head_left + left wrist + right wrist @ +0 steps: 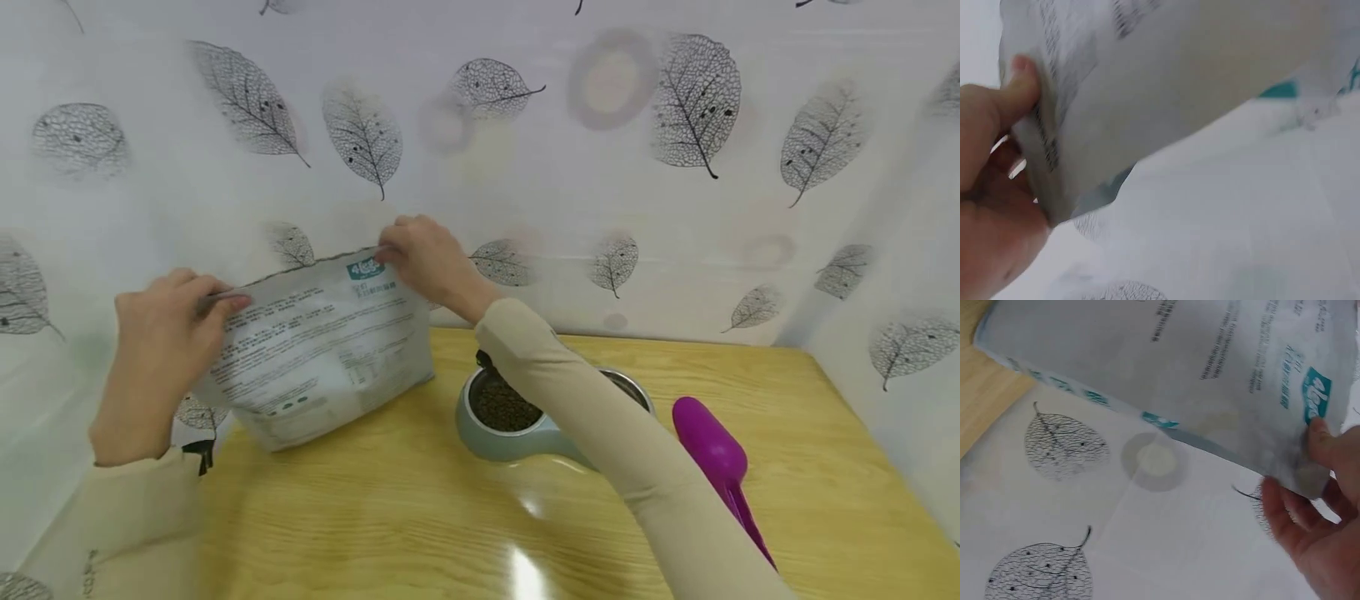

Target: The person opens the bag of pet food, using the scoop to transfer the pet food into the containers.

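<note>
A white-grey pet food bag (322, 350) with printed text and a teal logo stands tilted on the left of the table, its bottom edge low over the wood. My left hand (168, 342) pinches the bag's top left corner between thumb and fingers. At the other end of the top edge, my right hand (431, 258) grips the corner beside the logo. The right wrist view shows that thumb on the bag's (1147, 362) printed face, with fingers behind it. Between both hands the top edge runs nearly straight.
A blue-grey double bowl (487, 437) stands right of the bag, brown kibble (498, 404) in its left dish; my right sleeve (600, 417) covers part of it. Further right lies a purple scoop (708, 442). Leaf-printed sheeting (540, 183) lines the back and sides of the wooden table (375, 508).
</note>
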`<state>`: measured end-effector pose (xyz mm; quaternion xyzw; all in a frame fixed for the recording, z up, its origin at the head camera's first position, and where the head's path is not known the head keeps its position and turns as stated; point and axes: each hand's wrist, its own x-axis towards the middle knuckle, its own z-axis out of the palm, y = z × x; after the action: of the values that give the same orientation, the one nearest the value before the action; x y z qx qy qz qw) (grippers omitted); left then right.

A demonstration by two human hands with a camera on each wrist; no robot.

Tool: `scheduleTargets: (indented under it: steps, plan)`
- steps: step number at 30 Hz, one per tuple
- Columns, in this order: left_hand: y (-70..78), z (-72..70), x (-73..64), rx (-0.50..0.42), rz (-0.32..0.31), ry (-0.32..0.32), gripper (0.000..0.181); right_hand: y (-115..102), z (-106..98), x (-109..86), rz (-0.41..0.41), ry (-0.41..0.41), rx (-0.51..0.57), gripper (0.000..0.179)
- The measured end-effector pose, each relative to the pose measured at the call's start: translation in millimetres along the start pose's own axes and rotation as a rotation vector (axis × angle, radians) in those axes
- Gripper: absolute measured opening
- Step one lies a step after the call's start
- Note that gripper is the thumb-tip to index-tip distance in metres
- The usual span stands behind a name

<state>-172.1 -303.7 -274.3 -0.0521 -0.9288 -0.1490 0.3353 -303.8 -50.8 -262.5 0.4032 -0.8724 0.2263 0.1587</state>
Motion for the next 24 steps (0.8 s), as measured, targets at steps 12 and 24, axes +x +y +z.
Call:
scheduleTargets:
  steps: [12,24]
  plan:
    - [-4.2,12.1,3.3,-0.061,0.017,0.128,0.009,-10,5,5.3,0.067,-0.008,0.090,0.022]
    - [51.1,-4.5,-77.5,-0.075,0.032,0.228,0.033,25,-21,-130.8,-0.041,0.027,-0.001,0.057]
